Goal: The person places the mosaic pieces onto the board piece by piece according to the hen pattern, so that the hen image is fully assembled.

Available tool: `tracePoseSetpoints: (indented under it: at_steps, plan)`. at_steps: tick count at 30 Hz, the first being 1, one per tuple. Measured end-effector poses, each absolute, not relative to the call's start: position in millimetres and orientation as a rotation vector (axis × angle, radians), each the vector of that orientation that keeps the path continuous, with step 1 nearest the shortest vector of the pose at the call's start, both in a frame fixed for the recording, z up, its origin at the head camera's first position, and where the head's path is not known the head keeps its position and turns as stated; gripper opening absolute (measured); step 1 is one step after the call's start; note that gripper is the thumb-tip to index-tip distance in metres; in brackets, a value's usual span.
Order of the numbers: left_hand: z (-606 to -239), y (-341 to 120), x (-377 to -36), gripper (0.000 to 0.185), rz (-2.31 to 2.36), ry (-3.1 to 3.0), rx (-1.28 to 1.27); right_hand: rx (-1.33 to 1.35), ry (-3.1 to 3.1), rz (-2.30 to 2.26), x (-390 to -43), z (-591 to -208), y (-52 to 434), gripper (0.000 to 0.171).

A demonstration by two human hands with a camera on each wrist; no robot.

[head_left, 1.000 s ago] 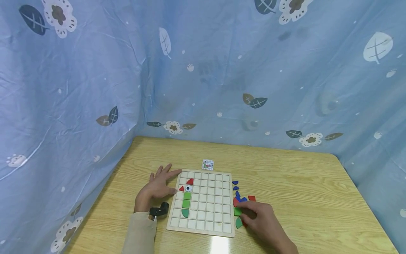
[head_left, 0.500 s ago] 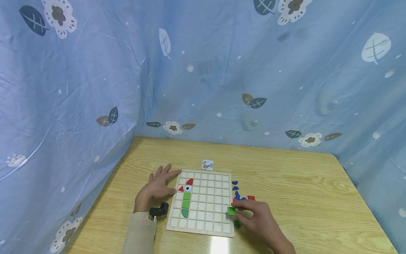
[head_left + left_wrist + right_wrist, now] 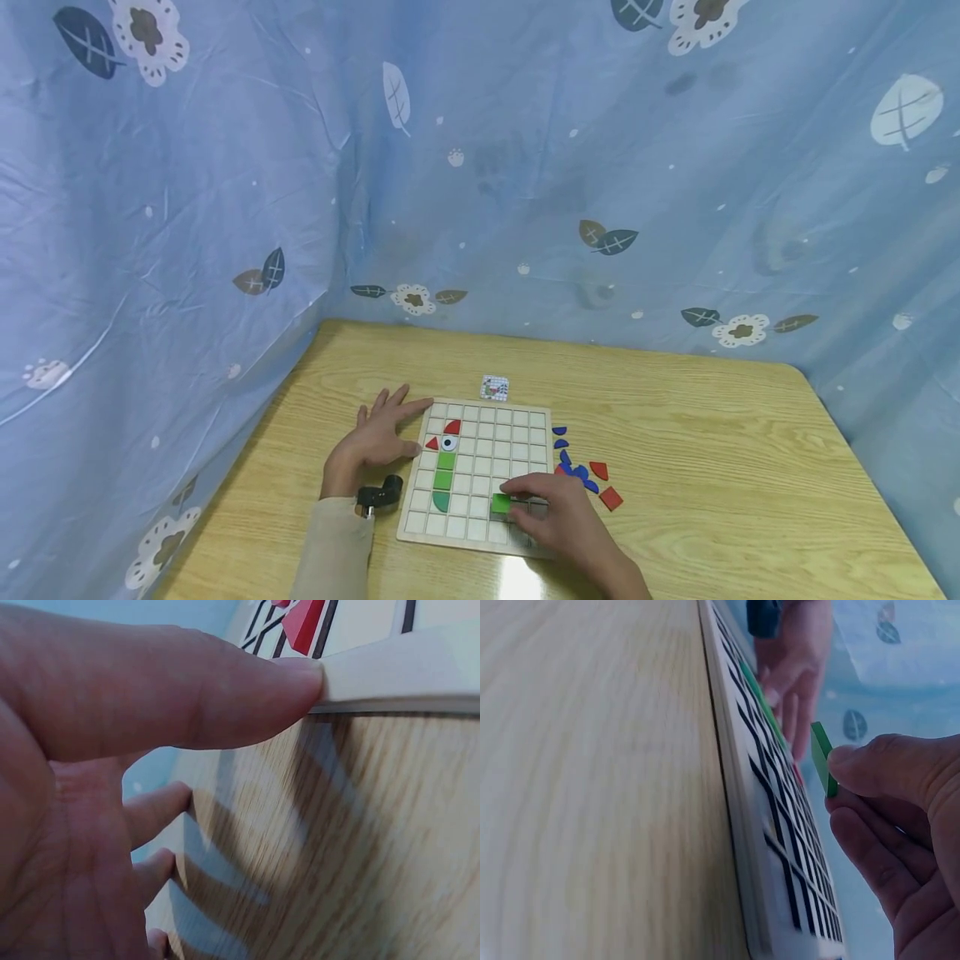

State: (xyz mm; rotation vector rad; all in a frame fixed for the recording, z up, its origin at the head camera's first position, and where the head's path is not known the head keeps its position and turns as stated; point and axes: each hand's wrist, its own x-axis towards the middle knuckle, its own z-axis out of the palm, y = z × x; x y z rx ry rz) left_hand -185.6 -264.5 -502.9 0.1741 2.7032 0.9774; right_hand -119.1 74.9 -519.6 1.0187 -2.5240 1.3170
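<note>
A wooden grid board [image 3: 480,462] lies on the table. My right hand [image 3: 561,515] pinches a green square tile [image 3: 501,503] between thumb and fingers, over the lower right part of the grid. In the right wrist view that green tile [image 3: 823,759] is tilted and apart from the board. My left hand [image 3: 377,437] spreads straight fingers along the board's left edge, and its thumb [image 3: 247,694] touches the rim. Down the board's left side run a red quarter piece [image 3: 453,427], a red triangle [image 3: 432,443], an eye tile [image 3: 448,442], green squares [image 3: 445,470] and a green quarter piece [image 3: 441,501].
Several blue pieces [image 3: 576,472] lie loose to the right of the board, with a red square [image 3: 611,498] and another red piece [image 3: 598,471] close by. A small pattern card [image 3: 494,387] lies behind the board. A blue patterned curtain [image 3: 525,167] surrounds the table [image 3: 712,458].
My right hand has picked up the green square from beside the board and carried it left over the grid. My left hand has stayed at the board's edge.
</note>
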Motion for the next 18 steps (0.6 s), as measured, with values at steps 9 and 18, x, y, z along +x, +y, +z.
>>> tracePoseSetpoints:
  at_steps: [9,18]
  plan:
    - [-503.3,-264.7,-186.5,0.08,0.976,2.704,0.179,1.068,-2.525,1.429,-121.9,-523.0,45.0,0.027]
    - [-503.8,-264.6,-186.5,0.08,0.966,2.71,0.179,1.104,-2.591,1.44,-122.0,-523.0,22.7,0.022]
